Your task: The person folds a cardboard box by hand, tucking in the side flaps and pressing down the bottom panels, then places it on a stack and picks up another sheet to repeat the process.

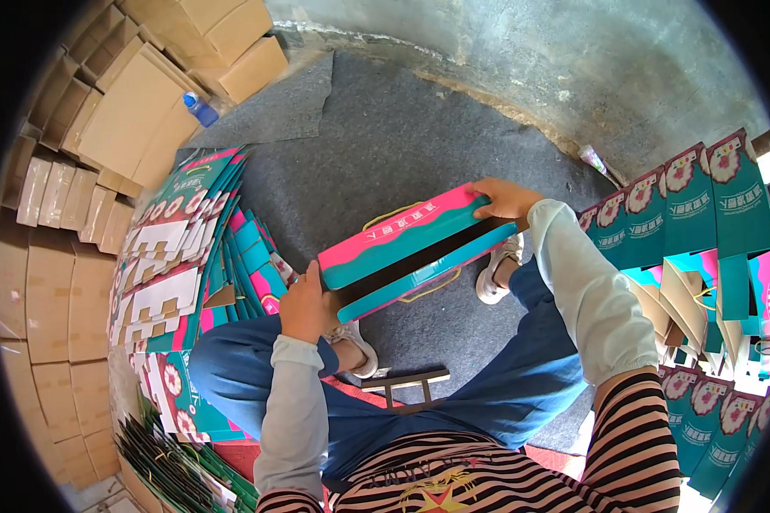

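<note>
A pink and teal cardboard gift box (pixel 402 224) with white lettering is held over my lap, tilted up to the right. Between its two long teal flaps runs a dark gap. My left hand (pixel 305 306) grips the near-left end, thumb along the pink edge. At the far-right end my right hand (pixel 506 200) is closed on the box, fingers over the top edge. A yellow cord handle (pixel 393 214) shows along its far side, and another cord (pixel 432 288) hangs along the near side.
Flat printed cartons (pixel 180 256) lie in a leaning pile at my left. Finished-looking teal boxes (pixel 689 209) stand stacked at my right. Brown cartons (pixel 53 299) line the left side, with a blue bottle (pixel 200 109) beside them. A concrete wall (pixel 573 68) is ahead.
</note>
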Demonstrator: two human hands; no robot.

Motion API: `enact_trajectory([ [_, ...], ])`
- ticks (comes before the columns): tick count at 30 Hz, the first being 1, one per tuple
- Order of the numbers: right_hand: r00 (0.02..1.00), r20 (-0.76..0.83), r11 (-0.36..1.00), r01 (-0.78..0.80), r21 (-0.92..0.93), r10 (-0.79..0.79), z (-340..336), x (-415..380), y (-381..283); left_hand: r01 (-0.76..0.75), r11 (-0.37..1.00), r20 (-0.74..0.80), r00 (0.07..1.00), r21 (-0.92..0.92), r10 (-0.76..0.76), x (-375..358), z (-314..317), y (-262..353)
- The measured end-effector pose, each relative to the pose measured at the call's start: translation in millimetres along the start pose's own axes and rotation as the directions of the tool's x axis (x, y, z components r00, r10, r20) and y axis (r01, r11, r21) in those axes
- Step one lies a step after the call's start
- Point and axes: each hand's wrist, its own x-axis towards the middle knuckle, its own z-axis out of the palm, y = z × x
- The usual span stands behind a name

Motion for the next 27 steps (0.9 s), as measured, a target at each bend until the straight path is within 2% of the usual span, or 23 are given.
enact_trajectory([
  [2, 1.0, 0.003, 0.999, -0.017, -0.047, 0.017, 1.1, -0.7, -3.7, -0.017, 1.0, 0.014, 1.0, -0.016, 0.018, 1.0, -5.8, -0.1],
  [6, 0.998, -0.019, 0.998, 0.052, -0.048, -0.053, 2.8, 2.3, 3.5, -0.097, 0.992, 0.047, 0.994, -0.086, 0.101, 5.8, -8.1, -1.9],
  [9, 0.997, -0.015, 0.996, 0.071, -0.045, -0.072, 3.3, 3.9, 3.8, -0.098, 0.995, 0.066, 0.993, 0.011, 0.097, 10.4, -17.7, 7.6],
  [12, 0.999, -0.013, 0.999, 0.047, -0.011, -0.047, -2.4, -0.1, -4.2, 0.044, 0.997, 0.148, 0.988, -0.063, -0.034, 15.9, -25.0, 17.6],
  [15, 0.999, -0.032, 0.996, -0.027, 0.085, 0.03, -6.2, -3.7, -15.2, -0.08, 0.997, 0.006, 0.997, -0.002, 0.08, 17.1, -20.3, 13.4],
  [18, 0.994, -0.076, 0.986, -0.062, 0.155, 0.074, -5.2, -2.9, -19.5, -0.222, 0.964, -0.151, 0.958, 0.149, 0.244, 18.4, -13.4, 10.6],
  [21, 0.991, -0.102, 0.982, -0.071, 0.174, 0.09, -5.5, -4.9, -26.2, -0.286, 0.915, -0.241, 0.902, 0.285, 0.357, 22.8, -7.2, 12.3],
  [24, 0.989, -0.113, 0.979, -0.07, 0.19, 0.092, -2.9, -2.2, -28.1, -0.251, 0.836, -0.21, 0.896, 0.487, 0.391, 32.9, 5.3, 11.5],
  [27, 0.99, -0.098, 0.979, -0.077, 0.189, 0.097, -3.0, -2.0, -29.2, -0.156, 0.772, -0.143, 0.942, 0.617, 0.305, 38.5, 8.3, 16.5],
])
